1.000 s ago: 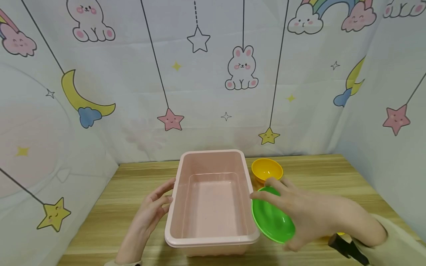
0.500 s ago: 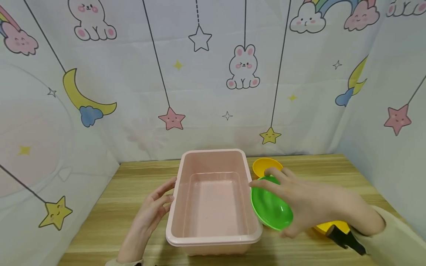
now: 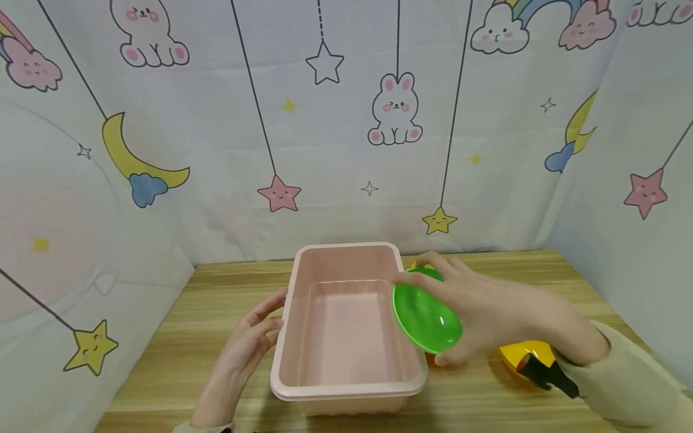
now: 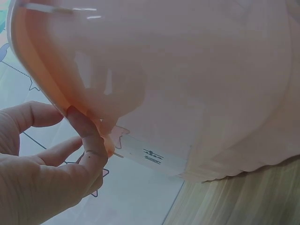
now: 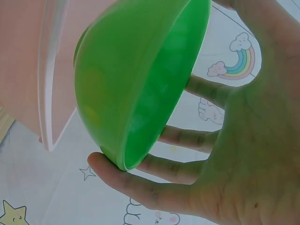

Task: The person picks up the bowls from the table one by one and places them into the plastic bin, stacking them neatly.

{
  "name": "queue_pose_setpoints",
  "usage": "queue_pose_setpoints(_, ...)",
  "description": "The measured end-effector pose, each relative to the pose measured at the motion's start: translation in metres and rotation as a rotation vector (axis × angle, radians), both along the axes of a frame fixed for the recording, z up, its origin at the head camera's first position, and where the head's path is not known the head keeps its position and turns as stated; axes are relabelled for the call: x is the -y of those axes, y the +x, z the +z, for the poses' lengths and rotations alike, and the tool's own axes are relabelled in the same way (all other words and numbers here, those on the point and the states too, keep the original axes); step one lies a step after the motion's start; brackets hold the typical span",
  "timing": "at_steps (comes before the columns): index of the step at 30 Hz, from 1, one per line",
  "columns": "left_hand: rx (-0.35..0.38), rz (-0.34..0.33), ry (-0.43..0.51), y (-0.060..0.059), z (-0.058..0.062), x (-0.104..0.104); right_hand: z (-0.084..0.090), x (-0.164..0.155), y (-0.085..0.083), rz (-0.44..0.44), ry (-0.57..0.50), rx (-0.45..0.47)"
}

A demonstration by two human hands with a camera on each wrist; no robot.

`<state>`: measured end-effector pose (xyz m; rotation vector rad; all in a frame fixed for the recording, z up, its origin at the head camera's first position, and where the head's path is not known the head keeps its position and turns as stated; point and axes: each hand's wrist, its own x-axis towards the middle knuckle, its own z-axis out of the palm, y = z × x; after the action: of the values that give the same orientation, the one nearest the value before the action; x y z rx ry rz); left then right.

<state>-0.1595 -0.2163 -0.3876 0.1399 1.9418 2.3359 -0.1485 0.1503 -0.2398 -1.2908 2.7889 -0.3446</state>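
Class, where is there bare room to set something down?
Bare: the table left of the left hand, its far strip beyond the right forearm, and inside the pink tub. Crowded: the tub's right side, with the right hand, green bowl and yellow dish.

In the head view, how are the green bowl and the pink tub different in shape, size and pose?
Shape: the green bowl is round, while the pink tub is rectangular with rounded corners.
Size: the green bowl is clearly smaller than the pink tub.
Pose: the right hand holds the green bowl tilted; the pink tub stands upright on the table.
Both have a glossy surface.
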Motion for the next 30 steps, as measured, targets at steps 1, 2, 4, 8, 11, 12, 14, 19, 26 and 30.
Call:
queue_pose_setpoints(1, 0.002, 0.000, 0.000, 0.000, 0.000, 0.000, 0.001, 0.001, -0.001, -0.001, -0.001, 0.000)
queue_pose_setpoints(2, 0.004, -0.001, 0.000, 0.000, 0.000, 0.000, 0.001, 0.001, -0.003, -0.002, 0.001, -0.004)
queue_pose_setpoints(4, 0.008, 0.003, 0.002, 0.000, 0.000, -0.001, 0.001, 0.002, -0.005, -0.008, 0.003, 0.000)
queue_pose_setpoints(8, 0.013, 0.004, 0.010, -0.001, -0.001, -0.002, 0.002, 0.004, -0.010, -0.003, -0.007, 0.003)
queue_pose_setpoints(11, 0.003, -0.005, 0.019, 0.000, -0.001, -0.001, 0.003, 0.006, -0.012, -0.012, -0.007, 0.003)
queue_pose_setpoints(12, -0.001, -0.007, 0.020, 0.000, -0.001, -0.001, 0.004, 0.007, -0.013, -0.021, -0.005, 0.004)
queue_pose_setpoints(14, -0.007, -0.008, 0.023, 0.000, -0.002, -0.001, 0.005, 0.009, -0.015, -0.029, 0.003, -0.007)
queue_pose_setpoints(19, 0.009, -0.002, 0.018, -0.001, -0.001, 0.000, 0.008, 0.016, -0.020, -0.028, 0.010, -0.018)
queue_pose_setpoints(26, 0.021, 0.006, 0.007, 0.000, 0.000, 0.001, 0.008, 0.025, -0.027, -0.013, 0.000, -0.020)
queue_pose_setpoints(30, 0.024, 0.008, 0.007, 0.000, 0.000, 0.001, 0.008, 0.031, -0.031, -0.008, 0.006, -0.020)
